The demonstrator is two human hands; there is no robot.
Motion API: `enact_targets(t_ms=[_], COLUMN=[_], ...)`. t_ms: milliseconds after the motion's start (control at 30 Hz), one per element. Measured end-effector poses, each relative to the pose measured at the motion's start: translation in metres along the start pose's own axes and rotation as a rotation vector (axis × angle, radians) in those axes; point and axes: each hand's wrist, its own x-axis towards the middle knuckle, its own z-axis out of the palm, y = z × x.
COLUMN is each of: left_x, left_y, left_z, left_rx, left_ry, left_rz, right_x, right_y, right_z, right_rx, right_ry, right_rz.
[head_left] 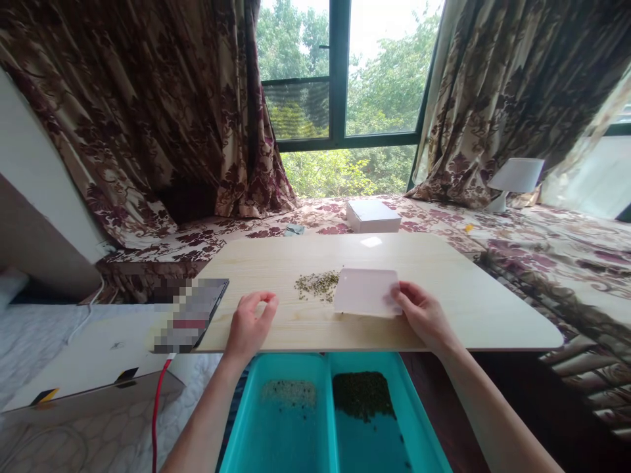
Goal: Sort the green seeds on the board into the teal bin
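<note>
My right hand [424,314] grips the right edge of a thin white rectangular plastic sheet [369,291], thumb on its face. The sheet is tilted over the light wooden tabletop [290,328]. Against its left edge lies a scatter of small greenish-brown grains [318,285], too small to name; the sheet may hide some of them. To the left of the grains, my left hand [250,323] is at the table with its fingers curled and thumb and forefinger pinched together. Whether anything is in that pinch cannot be seen.
Below the table's front edge is a turquoise two-part bin [329,420], with pale grains in its left compartment and dark green-brown ones in its right. A phone [197,315] with a red cable stands at the table's left edge. A white box [373,215] sits behind the table.
</note>
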Motion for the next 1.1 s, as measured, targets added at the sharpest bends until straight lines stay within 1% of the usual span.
enact_targets(t_ms=[133, 300, 500, 733, 900, 1100], left_x=[0.000, 0.000, 0.000, 0.000, 0.000, -0.001], left_y=[0.001, 0.002, 0.001, -0.002, -0.002, -0.001], left_z=[0.000, -0.001, -0.001, 0.000, -0.001, -0.001], left_rx=[-0.002, -0.002, -0.004, -0.001, 0.009, 0.008], left_ry=[-0.002, -0.005, -0.007, -0.010, -0.013, -0.020], left_rz=[0.000, -0.004, -0.004, -0.009, -0.011, -0.011], right_x=[-0.001, -0.001, -0.002, 0.010, 0.018, 0.010], right_y=[-0.002, -0.002, -0.006, -0.004, -0.004, -0.030], right_z=[0.001, 0.001, 0.000, 0.005, 0.000, -0.020], right_rx=[-0.003, -0.047, -0.067, -0.059, -0.020, 0.009], right_ry=[0.027, 0.008, 0.017, -0.052, -0.168, -0.444], right_rz=[0.020, 0.013, 0.017, 0.006, 0.041, 0.124])
